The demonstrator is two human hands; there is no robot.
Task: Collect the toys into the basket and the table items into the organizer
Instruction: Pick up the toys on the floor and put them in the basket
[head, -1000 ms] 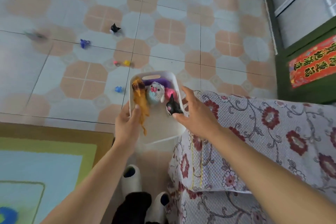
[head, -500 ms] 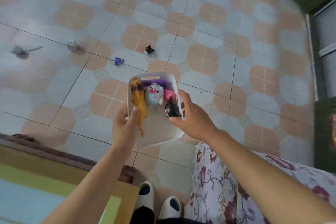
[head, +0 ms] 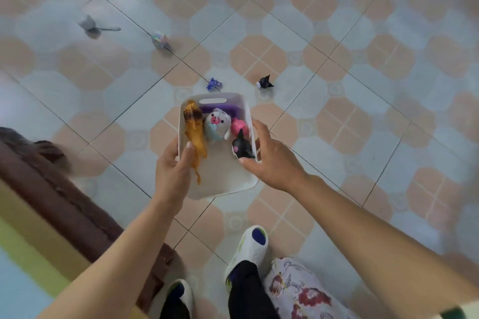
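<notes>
- The grey toy [head: 89,25] far off on the floor [head: 363,21] is smeared by blur, so its kind cannot be told.
- The pale many-coloured toy [head: 160,40] near it is just as blurred.
- The blue toy [head: 214,83] just beyond the basket [head: 225,184] is too small to make out.
- In the basket, a purple thing [head: 229,109] is mostly hidden behind the plush [head: 217,125]. The pink toy [head: 239,125] is partly covered by the black figure [head: 241,149].
- The left hand [head: 172,166] shows only its thumb over the rim. Its fingers are hidden behind the basket wall.
- The flowered cloth [head: 298,290] and one shoe [head: 178,298] are cut off by the bottom edge.
</notes>
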